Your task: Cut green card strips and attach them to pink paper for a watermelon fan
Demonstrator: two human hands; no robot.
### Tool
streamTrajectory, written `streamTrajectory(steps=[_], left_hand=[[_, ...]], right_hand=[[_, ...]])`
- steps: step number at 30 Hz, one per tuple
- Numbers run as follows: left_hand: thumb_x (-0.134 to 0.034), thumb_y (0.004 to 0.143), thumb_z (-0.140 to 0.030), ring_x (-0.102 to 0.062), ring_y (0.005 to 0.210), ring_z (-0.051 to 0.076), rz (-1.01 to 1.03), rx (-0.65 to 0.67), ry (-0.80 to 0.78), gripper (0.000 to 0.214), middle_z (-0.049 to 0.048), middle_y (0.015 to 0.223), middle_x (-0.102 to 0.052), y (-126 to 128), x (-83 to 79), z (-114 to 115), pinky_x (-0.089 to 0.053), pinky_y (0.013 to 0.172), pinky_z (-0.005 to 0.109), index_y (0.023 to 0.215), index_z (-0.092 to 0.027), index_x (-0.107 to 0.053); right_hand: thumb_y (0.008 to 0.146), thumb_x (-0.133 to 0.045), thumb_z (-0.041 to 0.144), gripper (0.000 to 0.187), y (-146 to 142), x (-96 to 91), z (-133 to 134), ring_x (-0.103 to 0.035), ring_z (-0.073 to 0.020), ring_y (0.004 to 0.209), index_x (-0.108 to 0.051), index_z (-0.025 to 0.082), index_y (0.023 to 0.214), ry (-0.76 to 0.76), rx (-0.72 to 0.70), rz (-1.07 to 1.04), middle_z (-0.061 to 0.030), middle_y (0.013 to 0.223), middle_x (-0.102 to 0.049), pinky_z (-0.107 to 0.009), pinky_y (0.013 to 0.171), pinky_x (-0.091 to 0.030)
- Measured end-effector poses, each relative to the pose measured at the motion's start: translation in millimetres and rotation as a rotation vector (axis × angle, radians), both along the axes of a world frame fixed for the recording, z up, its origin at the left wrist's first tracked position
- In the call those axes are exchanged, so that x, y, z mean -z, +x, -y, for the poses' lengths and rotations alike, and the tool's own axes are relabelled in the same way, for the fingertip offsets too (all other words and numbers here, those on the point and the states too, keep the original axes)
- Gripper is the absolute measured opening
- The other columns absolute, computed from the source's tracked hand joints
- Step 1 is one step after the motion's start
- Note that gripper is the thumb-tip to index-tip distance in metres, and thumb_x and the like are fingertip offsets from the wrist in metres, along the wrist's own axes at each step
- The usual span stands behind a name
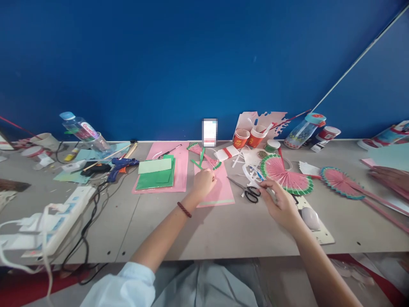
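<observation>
My left hand [204, 185] is closed, knuckles up, over a pink paper sheet [217, 192] with a pale green stripe near its front edge. Whatever its fingers grip is hidden. Just beyond it lie a folded watermelon-patterned paper piece [194, 148] and a green paper strip [202, 157]. My right hand [279, 202] pinches a curled white strip [251, 175] between thumb and fingers. Black-handled scissors [252, 194] lie between my hands, blades pointing to the far left. Right behind my right hand spreads a pink and green watermelon paper fan [276, 170].
Green paper sheets [156, 177], a blue glue gun [119, 168] and a power strip [68, 219] lie left. Red paper cups [241, 138] and a water bottle [305, 131] stand behind. A computer mouse [310, 218] lies right; another person's hand [391, 179] is at the far right.
</observation>
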State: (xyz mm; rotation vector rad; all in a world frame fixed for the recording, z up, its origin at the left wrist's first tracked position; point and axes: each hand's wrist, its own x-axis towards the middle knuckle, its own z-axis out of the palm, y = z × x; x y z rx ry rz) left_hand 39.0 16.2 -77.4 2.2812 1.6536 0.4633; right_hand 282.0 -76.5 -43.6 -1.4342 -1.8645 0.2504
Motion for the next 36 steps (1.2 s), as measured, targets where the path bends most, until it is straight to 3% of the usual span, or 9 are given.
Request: streamTrajectory(steps=[6, 10, 14, 18, 22, 25, 28, 33, 36], left_hand=[[-0.039, 0.078, 0.005, -0.058, 0.093, 0.023, -0.015, -0.014, 0.047, 0.032, 0.0125, 0.09, -0.063, 15, 14.8, 7, -0.042, 0.074, 0.032, 0.078, -0.013, -0.065], [-0.043, 0.078, 0.004, -0.059, 0.094, 0.023, 0.061, -0.034, 0.028, 0.027, 0.0116, 0.092, -0.062, 18, 13.0, 2, -0.043, 0.072, 0.03, 0.081, -0.014, -0.063], [-0.051, 0.083, -0.012, -0.062, 0.075, 0.019, 0.205, -0.038, -0.045, 0.01, 0.0066, 0.082, -0.065, 17, -0.2, -12, -0.043, 0.061, 0.027, 0.077, -0.017, -0.058], [-0.038, 0.093, -0.021, -0.063, 0.061, 0.012, 0.372, 0.058, -0.129, 0.015, 0.0058, 0.085, -0.069, 30, -22.2, -39, -0.044, 0.054, 0.023, 0.092, -0.016, -0.052], [-0.027, 0.096, -0.019, -0.066, 0.072, 0.011, 0.458, 0.205, -0.159, 0.023, 0.0096, 0.093, -0.07, 67, -45.4, -66, -0.046, 0.058, 0.02, 0.101, -0.013, -0.049], [-0.029, 0.095, -0.015, -0.064, 0.082, 0.012, 0.151, 0.493, 0.128, 0.026, 0.0101, 0.103, -0.067, 98, -52.1, -76, -0.045, 0.064, 0.021, 0.107, -0.013, -0.052], [-0.042, 0.087, -0.006, -0.063, 0.081, 0.018, -0.059, 0.647, 0.238, 0.023, 0.0089, 0.093, -0.066, 121, -44.8, -71, -0.043, 0.067, 0.028, 0.097, -0.014, -0.061], [-0.039, 0.081, 0.004, -0.06, 0.093, 0.027, -0.2, 0.738, 0.332, 0.031, 0.0168, 0.094, -0.065, 143, -24.2, -40, -0.042, 0.072, 0.035, 0.092, -0.008, -0.066], [-0.039, 0.085, 0.0, -0.06, 0.095, 0.025, -0.222, 0.83, 0.369, 0.031, 0.0134, 0.093, -0.066, 157, -18.3, -20, -0.042, 0.074, 0.033, 0.093, -0.01, -0.067]], right_hand=[[0.091, -0.047, 0.034, 0.017, 2, 8.1, 2, -0.062, -0.0227, 0.099, -0.055, 0.022, 0.098, -0.025, 0.012, -0.031, -0.0076, 0.097, -0.066, -0.032, 0.086, -0.047], [0.091, -0.047, 0.034, 0.015, 3, 9.0, 5, -0.064, -0.0206, 0.091, -0.055, 0.022, 0.097, -0.03, 0.013, -0.05, -0.0071, 0.095, -0.065, -0.03, 0.081, -0.048], [0.091, -0.047, 0.034, 0.016, 7, 10.6, 8, -0.065, -0.02, 0.085, -0.055, 0.022, 0.096, -0.043, 0.024, -0.066, -0.0065, 0.092, -0.066, -0.03, 0.078, -0.049], [0.091, -0.048, 0.034, 0.016, 9, 14.9, 10, -0.065, -0.0203, 0.088, -0.055, 0.021, 0.097, -0.052, 0.026, -0.082, -0.0071, 0.092, -0.068, -0.03, 0.079, -0.048], [0.091, -0.048, 0.034, 0.016, 9, 19.4, 11, -0.064, -0.0213, 0.092, -0.055, 0.022, 0.097, -0.074, 0.027, -0.104, -0.006, 0.089, -0.068, -0.031, 0.082, -0.048], [0.09, -0.049, 0.034, 0.015, 11, 23.2, 11, -0.063, -0.022, 0.093, -0.055, 0.022, 0.097, -0.058, 0.048, -0.16, -0.0057, 0.089, -0.067, -0.034, 0.084, -0.047], [0.089, -0.052, 0.035, 0.016, 14, 26.8, 8, -0.063, -0.0213, 0.086, -0.054, 0.022, 0.099, 0.008, 0.117, -0.336, -0.006, 0.088, -0.066, -0.035, 0.08, -0.048], [0.087, -0.056, 0.037, 0.02, 10, 25.9, 6, -0.062, -0.0201, 0.078, -0.055, 0.02, 0.097, 0.121, 0.212, -0.524, -0.005, 0.081, -0.064, -0.035, 0.073, -0.047], [0.087, -0.057, 0.035, 0.018, 4, 23.5, 7, -0.061, -0.0194, 0.077, -0.055, 0.02, 0.097, 0.16, 0.175, -0.519, -0.0042, 0.08, -0.062, -0.035, 0.073, -0.047]])
